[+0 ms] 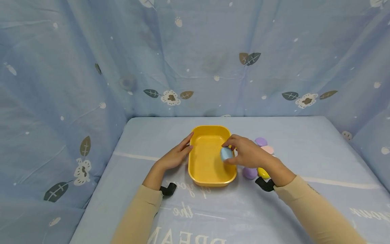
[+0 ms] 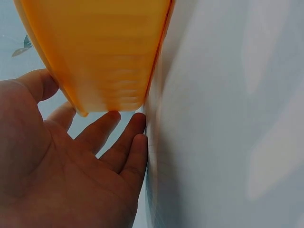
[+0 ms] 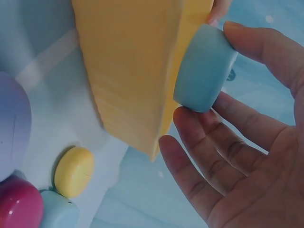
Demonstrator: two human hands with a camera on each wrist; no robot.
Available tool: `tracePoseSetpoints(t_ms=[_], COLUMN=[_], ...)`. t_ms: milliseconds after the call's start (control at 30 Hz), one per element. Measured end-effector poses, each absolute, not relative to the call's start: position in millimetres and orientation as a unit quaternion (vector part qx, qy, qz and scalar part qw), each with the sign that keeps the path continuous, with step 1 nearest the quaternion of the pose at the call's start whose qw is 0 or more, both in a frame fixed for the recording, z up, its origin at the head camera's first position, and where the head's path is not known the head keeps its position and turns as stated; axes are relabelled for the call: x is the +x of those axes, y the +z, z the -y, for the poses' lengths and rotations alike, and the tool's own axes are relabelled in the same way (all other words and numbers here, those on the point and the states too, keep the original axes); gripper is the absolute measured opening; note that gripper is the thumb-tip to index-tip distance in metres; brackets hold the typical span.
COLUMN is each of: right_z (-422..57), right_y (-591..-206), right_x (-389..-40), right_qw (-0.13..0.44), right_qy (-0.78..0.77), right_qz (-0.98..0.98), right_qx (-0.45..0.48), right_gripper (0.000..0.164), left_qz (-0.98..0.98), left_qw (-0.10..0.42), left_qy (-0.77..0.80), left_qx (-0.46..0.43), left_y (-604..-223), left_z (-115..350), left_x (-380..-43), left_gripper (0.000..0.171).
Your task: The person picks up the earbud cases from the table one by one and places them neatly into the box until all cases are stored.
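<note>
A yellow plastic tray (image 1: 210, 181) with rounded corners stands on the table in the head view. My left hand (image 1: 175, 156) rests its fairly straight fingers against the tray's left side; in the left wrist view the fingertips (image 2: 111, 116) meet the yellow wall (image 2: 109, 61). Between thumb and fingers my right hand (image 1: 248, 150) pinches a light blue rounded piece (image 1: 226, 154), over the tray's right rim. Seen from the right wrist, this smooth blue piece (image 3: 204, 69) is thick and disc-like, and the tray's outer wall (image 3: 128, 66) is beside it.
Right of the tray lie several rounded pieces, among them purple (image 1: 250, 173), yellow (image 1: 263, 173) and pink (image 1: 268, 149) ones, partly hidden by my right arm. A magenta piece (image 3: 19, 204) shows in the right wrist view. Patterned blue cloth (image 1: 210, 61) hangs behind the table.
</note>
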State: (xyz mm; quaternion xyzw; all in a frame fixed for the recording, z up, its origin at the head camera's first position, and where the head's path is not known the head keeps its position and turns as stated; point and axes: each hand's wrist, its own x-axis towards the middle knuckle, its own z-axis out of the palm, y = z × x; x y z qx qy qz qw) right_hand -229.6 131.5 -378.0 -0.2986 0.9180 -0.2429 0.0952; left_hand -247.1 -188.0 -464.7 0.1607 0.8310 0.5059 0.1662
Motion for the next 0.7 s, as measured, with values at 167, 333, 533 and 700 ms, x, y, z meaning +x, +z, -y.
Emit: tracePoseSetpoints(t_ms=[167,333,533,700], right_z=[-130.0,-127.5,-123.3,-120.9], right_y=[-383.0,-387.4,-390.9,-395.9], right_x=[-229.8,-228.8,-226.7,-225.1], right_qw=[0.092,0.100,0.117,0.116], right_qy=[-0.239,-0.239,-0.233,-0.220], right_qz=[-0.917,-0.917,-0.919,-0.921], right_qx=[-0.306,-0.303,-0.296,-0.300], right_gripper=[0.052,0.055,0.056,0.054], left_qz=[-0.833,-0.840,-0.830,-0.823], left_qw=[0.163,0.158,0.161,0.177], left_qy=[0.503,0.494,0.506,0.515], left_qx=[0.162,0.161,0.172,0.163], left_y=[-464.5,-464.6,-464.4,-442.6], left_z=[187.5,187.5,187.5,182.9], left_x=[-247.5,-248.9,-249.1,-238.8], left_gripper=[0.060,0.060,0.062,0.063])
